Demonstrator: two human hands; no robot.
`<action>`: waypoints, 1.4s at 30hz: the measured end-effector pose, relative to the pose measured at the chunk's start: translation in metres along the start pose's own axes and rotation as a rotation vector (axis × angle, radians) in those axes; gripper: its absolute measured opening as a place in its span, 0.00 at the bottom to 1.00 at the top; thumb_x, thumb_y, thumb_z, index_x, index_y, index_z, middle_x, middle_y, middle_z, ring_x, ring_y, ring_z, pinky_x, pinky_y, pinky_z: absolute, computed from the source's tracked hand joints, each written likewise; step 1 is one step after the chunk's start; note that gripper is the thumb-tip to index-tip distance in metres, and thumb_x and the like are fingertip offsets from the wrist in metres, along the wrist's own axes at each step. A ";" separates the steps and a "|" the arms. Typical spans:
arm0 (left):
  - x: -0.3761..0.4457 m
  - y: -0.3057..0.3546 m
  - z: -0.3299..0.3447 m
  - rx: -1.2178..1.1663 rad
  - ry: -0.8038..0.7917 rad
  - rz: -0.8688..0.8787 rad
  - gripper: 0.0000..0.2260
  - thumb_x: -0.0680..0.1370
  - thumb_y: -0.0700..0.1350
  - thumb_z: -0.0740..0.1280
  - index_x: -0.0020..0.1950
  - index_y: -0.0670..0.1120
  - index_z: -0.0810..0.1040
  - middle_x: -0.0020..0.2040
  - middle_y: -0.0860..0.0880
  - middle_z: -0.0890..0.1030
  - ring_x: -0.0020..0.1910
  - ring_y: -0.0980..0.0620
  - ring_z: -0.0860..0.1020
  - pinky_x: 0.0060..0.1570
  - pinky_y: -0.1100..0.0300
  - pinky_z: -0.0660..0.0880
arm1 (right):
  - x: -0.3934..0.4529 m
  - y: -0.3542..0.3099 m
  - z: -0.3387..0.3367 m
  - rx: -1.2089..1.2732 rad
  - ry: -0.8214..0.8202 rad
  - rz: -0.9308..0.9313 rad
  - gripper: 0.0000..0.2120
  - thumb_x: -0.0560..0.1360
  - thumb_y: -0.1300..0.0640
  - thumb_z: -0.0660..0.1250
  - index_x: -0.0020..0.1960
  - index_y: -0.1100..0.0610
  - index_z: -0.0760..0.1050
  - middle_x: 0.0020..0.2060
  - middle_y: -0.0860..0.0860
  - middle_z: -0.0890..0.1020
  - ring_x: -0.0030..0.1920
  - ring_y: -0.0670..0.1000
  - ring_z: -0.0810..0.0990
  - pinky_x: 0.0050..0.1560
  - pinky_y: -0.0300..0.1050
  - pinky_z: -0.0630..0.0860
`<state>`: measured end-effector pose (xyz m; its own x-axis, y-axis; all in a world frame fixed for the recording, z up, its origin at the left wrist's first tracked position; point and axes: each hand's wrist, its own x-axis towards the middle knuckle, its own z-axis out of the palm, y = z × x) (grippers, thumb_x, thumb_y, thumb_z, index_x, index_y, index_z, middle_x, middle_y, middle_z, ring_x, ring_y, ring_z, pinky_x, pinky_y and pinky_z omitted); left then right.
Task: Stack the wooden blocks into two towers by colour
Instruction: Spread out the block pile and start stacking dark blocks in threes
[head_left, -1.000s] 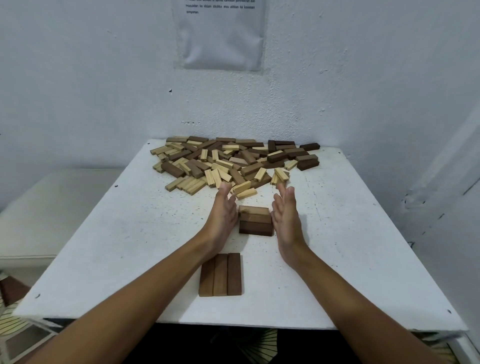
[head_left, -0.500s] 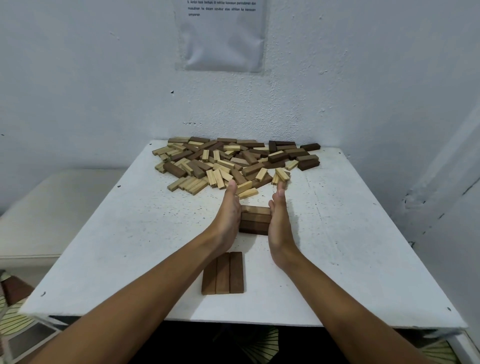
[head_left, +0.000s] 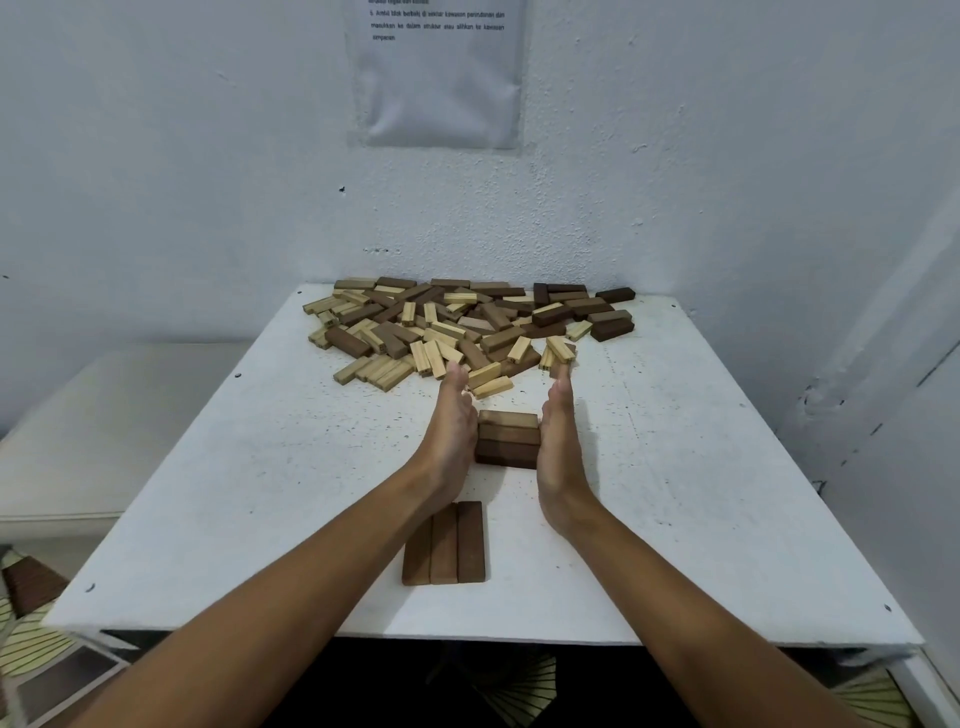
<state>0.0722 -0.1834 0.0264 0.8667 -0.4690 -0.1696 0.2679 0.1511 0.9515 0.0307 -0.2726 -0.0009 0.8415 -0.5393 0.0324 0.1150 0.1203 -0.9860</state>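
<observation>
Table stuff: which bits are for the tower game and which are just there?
For the game:
dark stack, pressed between left hand and right hand
dark row
mixed block pile

Just there:
wall notice
bench

On the table (head_left: 701, 493), a loose pile of blocks (head_left: 457, 327) is lying at the far edge. Nearer, a short stack (head_left: 508, 440) is sitting between the left hand (head_left: 451, 436) and right hand (head_left: 558, 441), both touching it. Three blocks (head_left: 444, 544) are lying side by side nearest the person.

Single head-worn view, forward and down over white table (head_left: 701, 467); hands close below.
</observation>
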 end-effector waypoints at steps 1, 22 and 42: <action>0.003 -0.001 -0.003 -0.014 0.026 -0.004 0.27 0.82 0.61 0.44 0.78 0.50 0.55 0.79 0.49 0.55 0.78 0.50 0.53 0.75 0.55 0.51 | 0.002 0.001 -0.002 0.024 0.014 -0.004 0.26 0.82 0.42 0.44 0.79 0.45 0.48 0.78 0.44 0.53 0.72 0.39 0.55 0.71 0.39 0.52; 0.014 -0.004 0.007 -0.049 0.102 0.057 0.27 0.83 0.59 0.42 0.78 0.47 0.56 0.76 0.46 0.63 0.75 0.51 0.60 0.61 0.63 0.58 | 0.015 0.006 0.000 0.158 0.099 0.012 0.26 0.82 0.41 0.46 0.79 0.46 0.50 0.78 0.46 0.54 0.77 0.47 0.56 0.77 0.51 0.52; 0.044 0.001 -0.067 1.114 -0.324 0.269 0.41 0.67 0.50 0.79 0.74 0.55 0.62 0.68 0.52 0.71 0.63 0.53 0.69 0.48 0.65 0.69 | 0.034 -0.007 -0.078 -0.817 -0.491 -0.088 0.47 0.65 0.49 0.79 0.76 0.38 0.55 0.68 0.47 0.72 0.67 0.47 0.69 0.63 0.44 0.69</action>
<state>0.1387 -0.1456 0.0026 0.6497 -0.7601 -0.0099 -0.5582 -0.4859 0.6725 0.0171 -0.3569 -0.0060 0.9962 -0.0864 -0.0068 -0.0593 -0.6225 -0.7803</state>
